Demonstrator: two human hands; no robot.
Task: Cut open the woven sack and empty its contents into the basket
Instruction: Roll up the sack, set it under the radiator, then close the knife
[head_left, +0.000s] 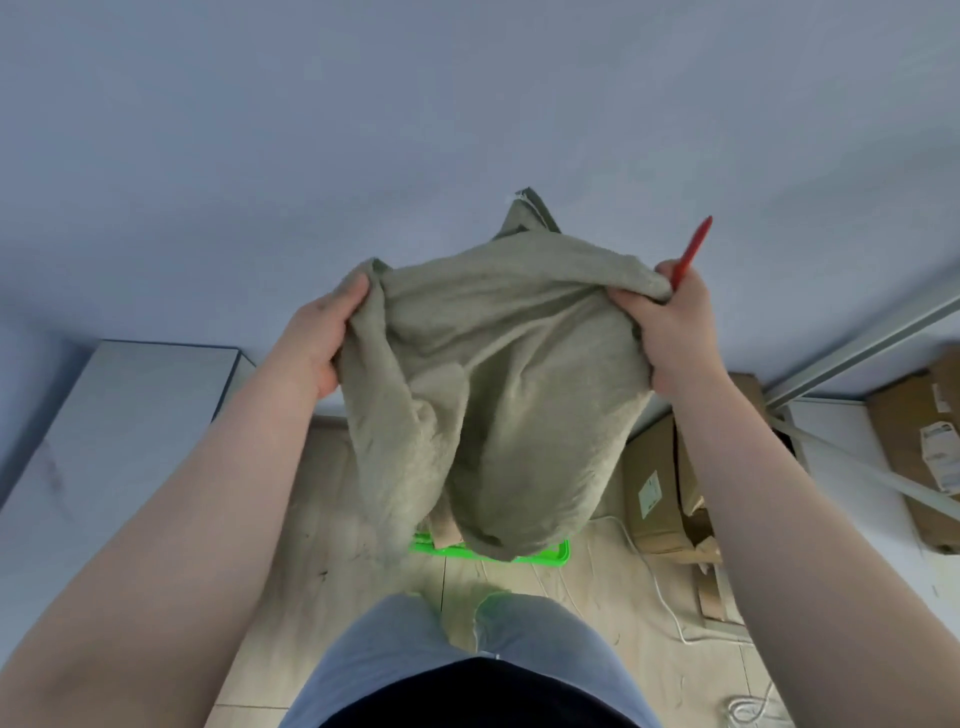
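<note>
A grey-green woven sack (498, 384) hangs upside down in front of me, held up by its bottom corners. My left hand (322, 332) grips its left corner. At the right corner, my right hand (670, 332) grips the cloth together with a red cutter (691, 249) that sticks up past my fingers. The sack's mouth droops over a bright green basket (550, 553) on the floor, which the sack mostly hides. A tan item (444, 530) shows at the mouth, just above the basket.
A white cabinet (119, 415) stands at the left. Cardboard boxes (660, 488) crowd the right beside a white shelf (852, 457). A white cable (670, 608) trails over the wooden floor. My legs in jeans (467, 660) are right below the basket.
</note>
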